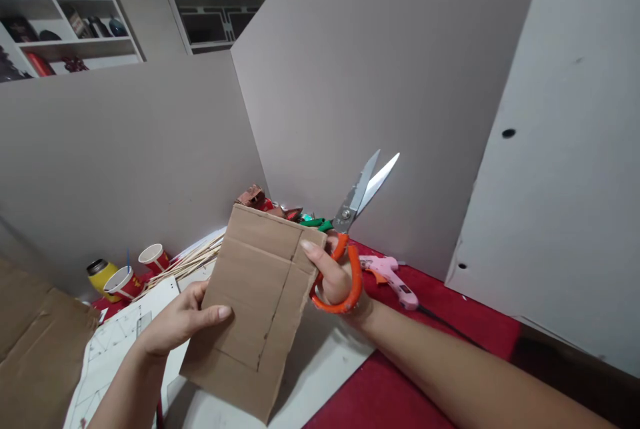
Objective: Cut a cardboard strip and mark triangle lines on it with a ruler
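Note:
A flat brown cardboard piece (255, 302) with dark pen lines drawn near its edges is held up, tilted, above the table. My left hand (187, 319) grips its left edge, thumb on the face and fingers hidden behind. At the upper right corner, my right hand (335, 275) pinches the cardboard with the thumb in front. Orange-handled scissors (345, 214) hang on that same hand, their handle looped around it. The blades are slightly apart and point up and right, away from the cardboard.
A pink glue gun (390, 275) lies on the red cloth (435, 309) to the right. Thin wooden sticks (193, 257), paper cups (123, 282) and a yellow bottle (100, 275) stand left. Larger cardboard (40, 342) is at far left. Grey panels (375, 82) rise behind.

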Available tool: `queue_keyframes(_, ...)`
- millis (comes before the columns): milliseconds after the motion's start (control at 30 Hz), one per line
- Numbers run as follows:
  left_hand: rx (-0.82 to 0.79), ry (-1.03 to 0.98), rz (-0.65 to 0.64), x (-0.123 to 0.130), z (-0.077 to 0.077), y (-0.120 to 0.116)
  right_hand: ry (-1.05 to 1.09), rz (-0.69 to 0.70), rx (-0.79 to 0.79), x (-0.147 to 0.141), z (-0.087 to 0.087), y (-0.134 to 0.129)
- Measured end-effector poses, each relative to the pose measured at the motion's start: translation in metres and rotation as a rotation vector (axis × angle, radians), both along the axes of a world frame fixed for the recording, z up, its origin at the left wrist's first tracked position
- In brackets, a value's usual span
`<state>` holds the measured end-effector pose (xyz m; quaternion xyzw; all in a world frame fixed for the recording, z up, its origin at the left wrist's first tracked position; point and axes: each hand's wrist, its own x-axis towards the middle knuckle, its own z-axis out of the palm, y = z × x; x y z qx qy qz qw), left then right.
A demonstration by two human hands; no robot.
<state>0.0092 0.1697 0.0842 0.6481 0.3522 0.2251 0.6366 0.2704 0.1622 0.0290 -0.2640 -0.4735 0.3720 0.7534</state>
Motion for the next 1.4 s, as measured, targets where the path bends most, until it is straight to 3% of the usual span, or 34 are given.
queue_keyframes(67, -0.003, 0.000, -0.015, -0.001, -0.001, 0.001, 0.075, 0.073, 0.002, -0.001, 0.001, -0.003)
queue_keyframes(200, 0.005, 0.016, -0.021, 0.000, -0.002, 0.002, 0.130, 0.069, -0.015, 0.000, 0.002, -0.006)
queue_keyframes(367, 0.119, -0.149, 0.222, 0.014, 0.004, -0.005, 0.024, 0.130, -0.043, -0.002, 0.002, -0.012)
queue_keyframes(500, 0.100, -0.263, 0.423, 0.025, 0.011, -0.012, -0.021, 0.259, -0.097, -0.007, -0.002, -0.018)
queue_keyframes(633, 0.079, -0.298, 0.483, 0.030, 0.015, -0.015, -0.003, 0.413, -0.118, -0.010, -0.007, -0.021)
queue_keyframes(900, 0.099, -0.342, 0.599, 0.033, 0.019, -0.023, -0.066, 0.495, -0.150, -0.012, -0.009, -0.030)
queue_keyframes(1000, 0.100, -0.340, 0.603, 0.034, 0.018, -0.024, -0.045, 0.526, -0.174, -0.012, -0.006, -0.034)
queue_keyframes(1133, 0.114, -0.307, 0.564, 0.034, 0.014, -0.018, -0.034, 0.458, -0.220, -0.014, -0.006, -0.028)
queue_keyframes(1400, -0.073, -0.206, 0.272, 0.022, -0.004, -0.003, 0.151, 0.237, -0.374, -0.008, -0.004, -0.001)
